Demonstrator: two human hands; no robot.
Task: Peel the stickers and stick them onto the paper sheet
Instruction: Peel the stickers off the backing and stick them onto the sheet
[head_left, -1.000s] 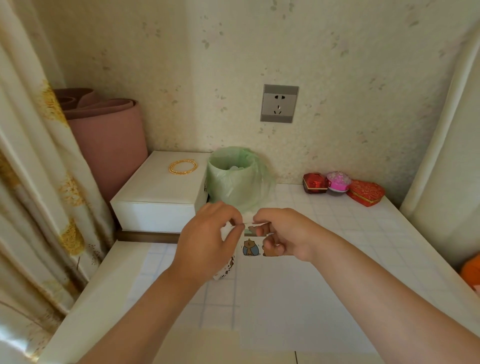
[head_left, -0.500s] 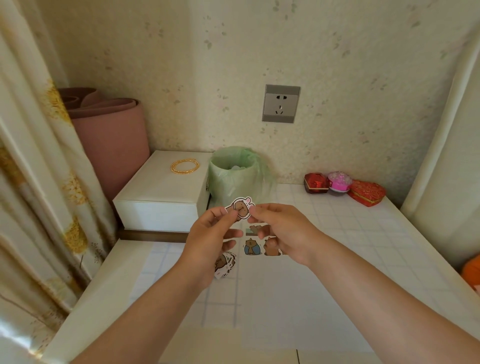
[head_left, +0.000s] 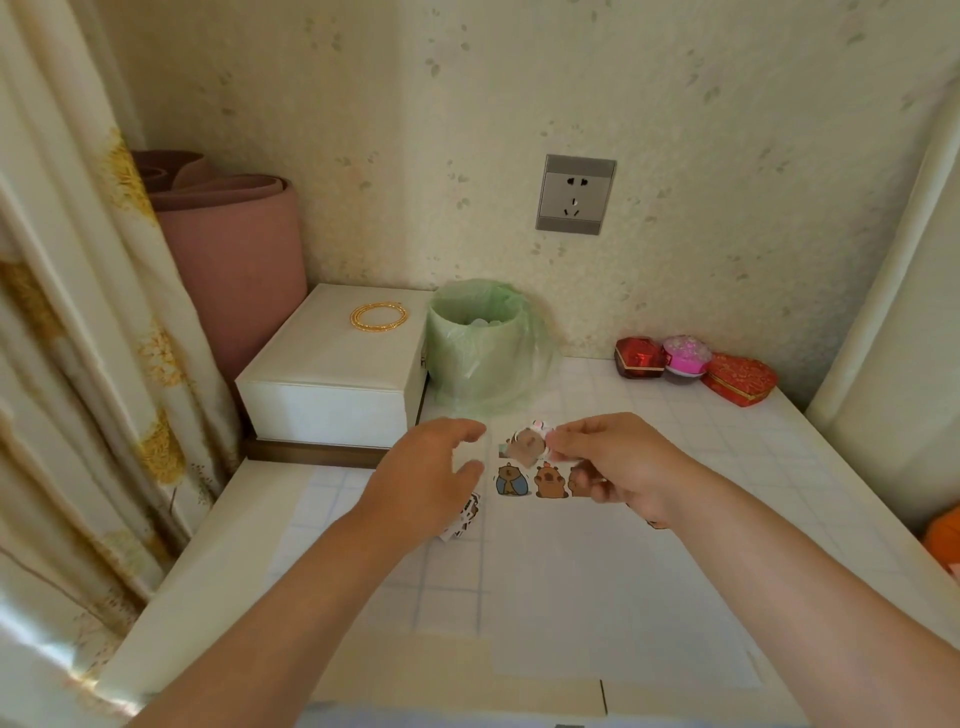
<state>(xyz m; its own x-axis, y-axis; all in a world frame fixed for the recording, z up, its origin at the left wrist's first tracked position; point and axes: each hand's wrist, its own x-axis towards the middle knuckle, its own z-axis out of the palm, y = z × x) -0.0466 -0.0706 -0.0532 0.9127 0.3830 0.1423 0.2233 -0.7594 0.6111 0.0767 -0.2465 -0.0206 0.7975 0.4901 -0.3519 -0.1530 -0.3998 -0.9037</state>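
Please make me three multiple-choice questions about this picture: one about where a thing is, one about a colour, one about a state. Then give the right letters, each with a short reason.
1. The gold bracelet lies:
A. beside the wall socket
B. on the white box
C. on the pink roll

2. The bin bag is:
A. blue
B. black
C. green

3. The sticker in the air is:
A. pinched by the right hand
B. stuck on the wall
C. lying on the floor

Answers: 1 B, it rests on the box lid. 2 C, the plastic is pale green. 3 A, the fingertips pinch its edge above the paper sheet.
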